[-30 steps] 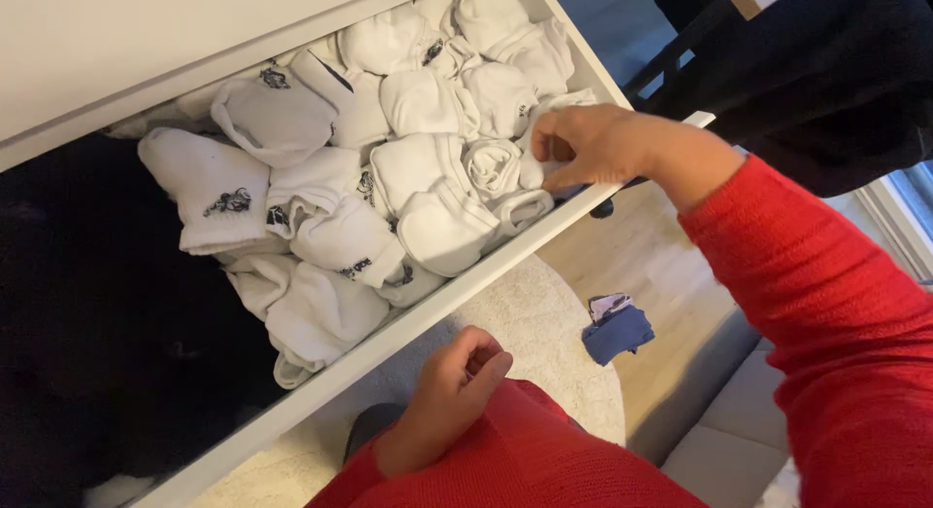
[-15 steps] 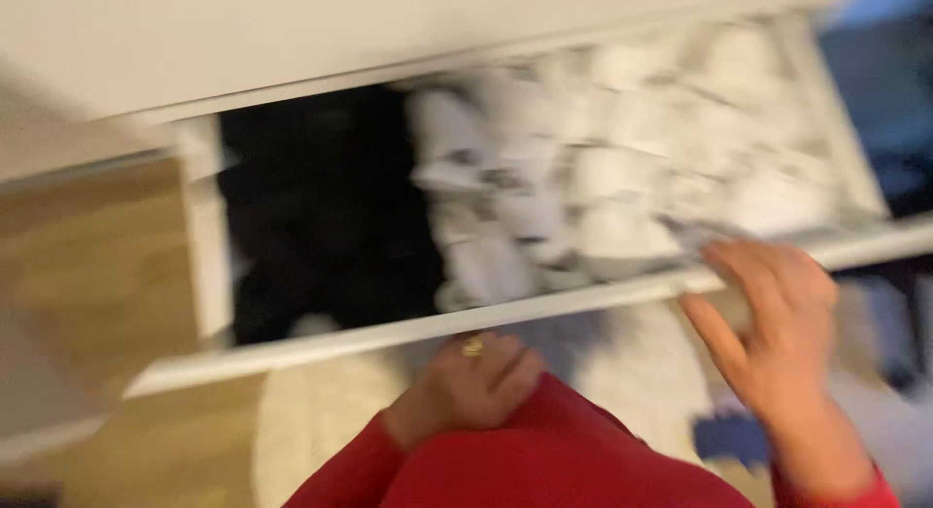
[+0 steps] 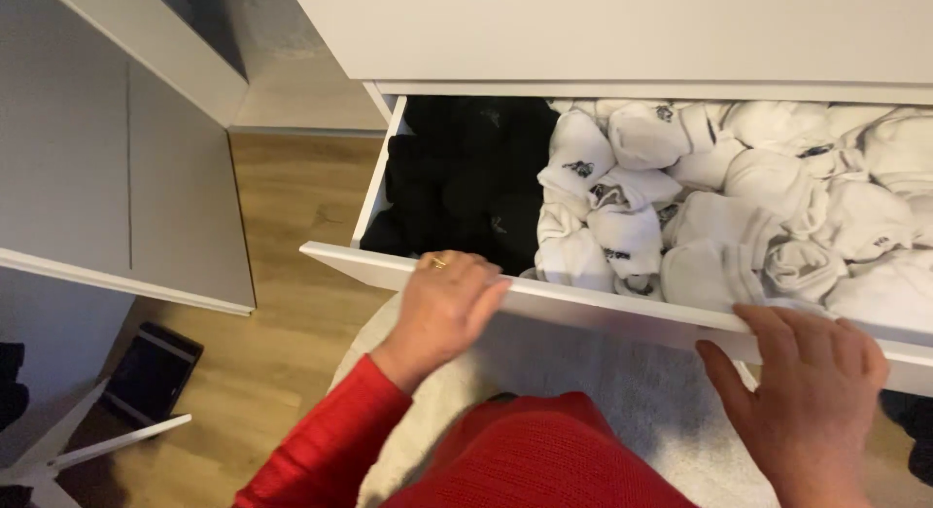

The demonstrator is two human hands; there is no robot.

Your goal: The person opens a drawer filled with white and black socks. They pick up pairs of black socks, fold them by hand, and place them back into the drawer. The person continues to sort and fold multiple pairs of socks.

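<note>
1. Two hands rest on the near front edge of an open white drawer (image 3: pixel 622 318). The left hand (image 3: pixel 445 309) lies palm down on the left part of that front panel, fingers spread flat over the top edge and released, with a gold ring (image 3: pixel 439 262) on one finger.
2. The right hand (image 3: pixel 807 396) lies on the right part of the same panel, fingers extended over the edge and the thumb against the panel's face; it is open and grasps nothing.
3. Both arms wear red sleeves (image 3: pixel 330 450).
4. Inside the drawer, just beyond the left hand, sits a pile of black socks (image 3: pixel 466 182) filling the left portion.
5. To the right of them, rolled white socks (image 3: pixel 739 211) with small dark emblems fill the rest, packed touching one another.
6. The drawer juts from a white dresser (image 3: pixel 603 32) at the far side.
7. Below the hands lies a pale fuzzy rug (image 3: pixel 622 401) on a wooden floor (image 3: pixel 282 236).
8. At far left stands an open white cabinet door (image 3: pixel 126 197), with a dark flat object (image 3: pixel 151 372) on the floor near it.
</note>
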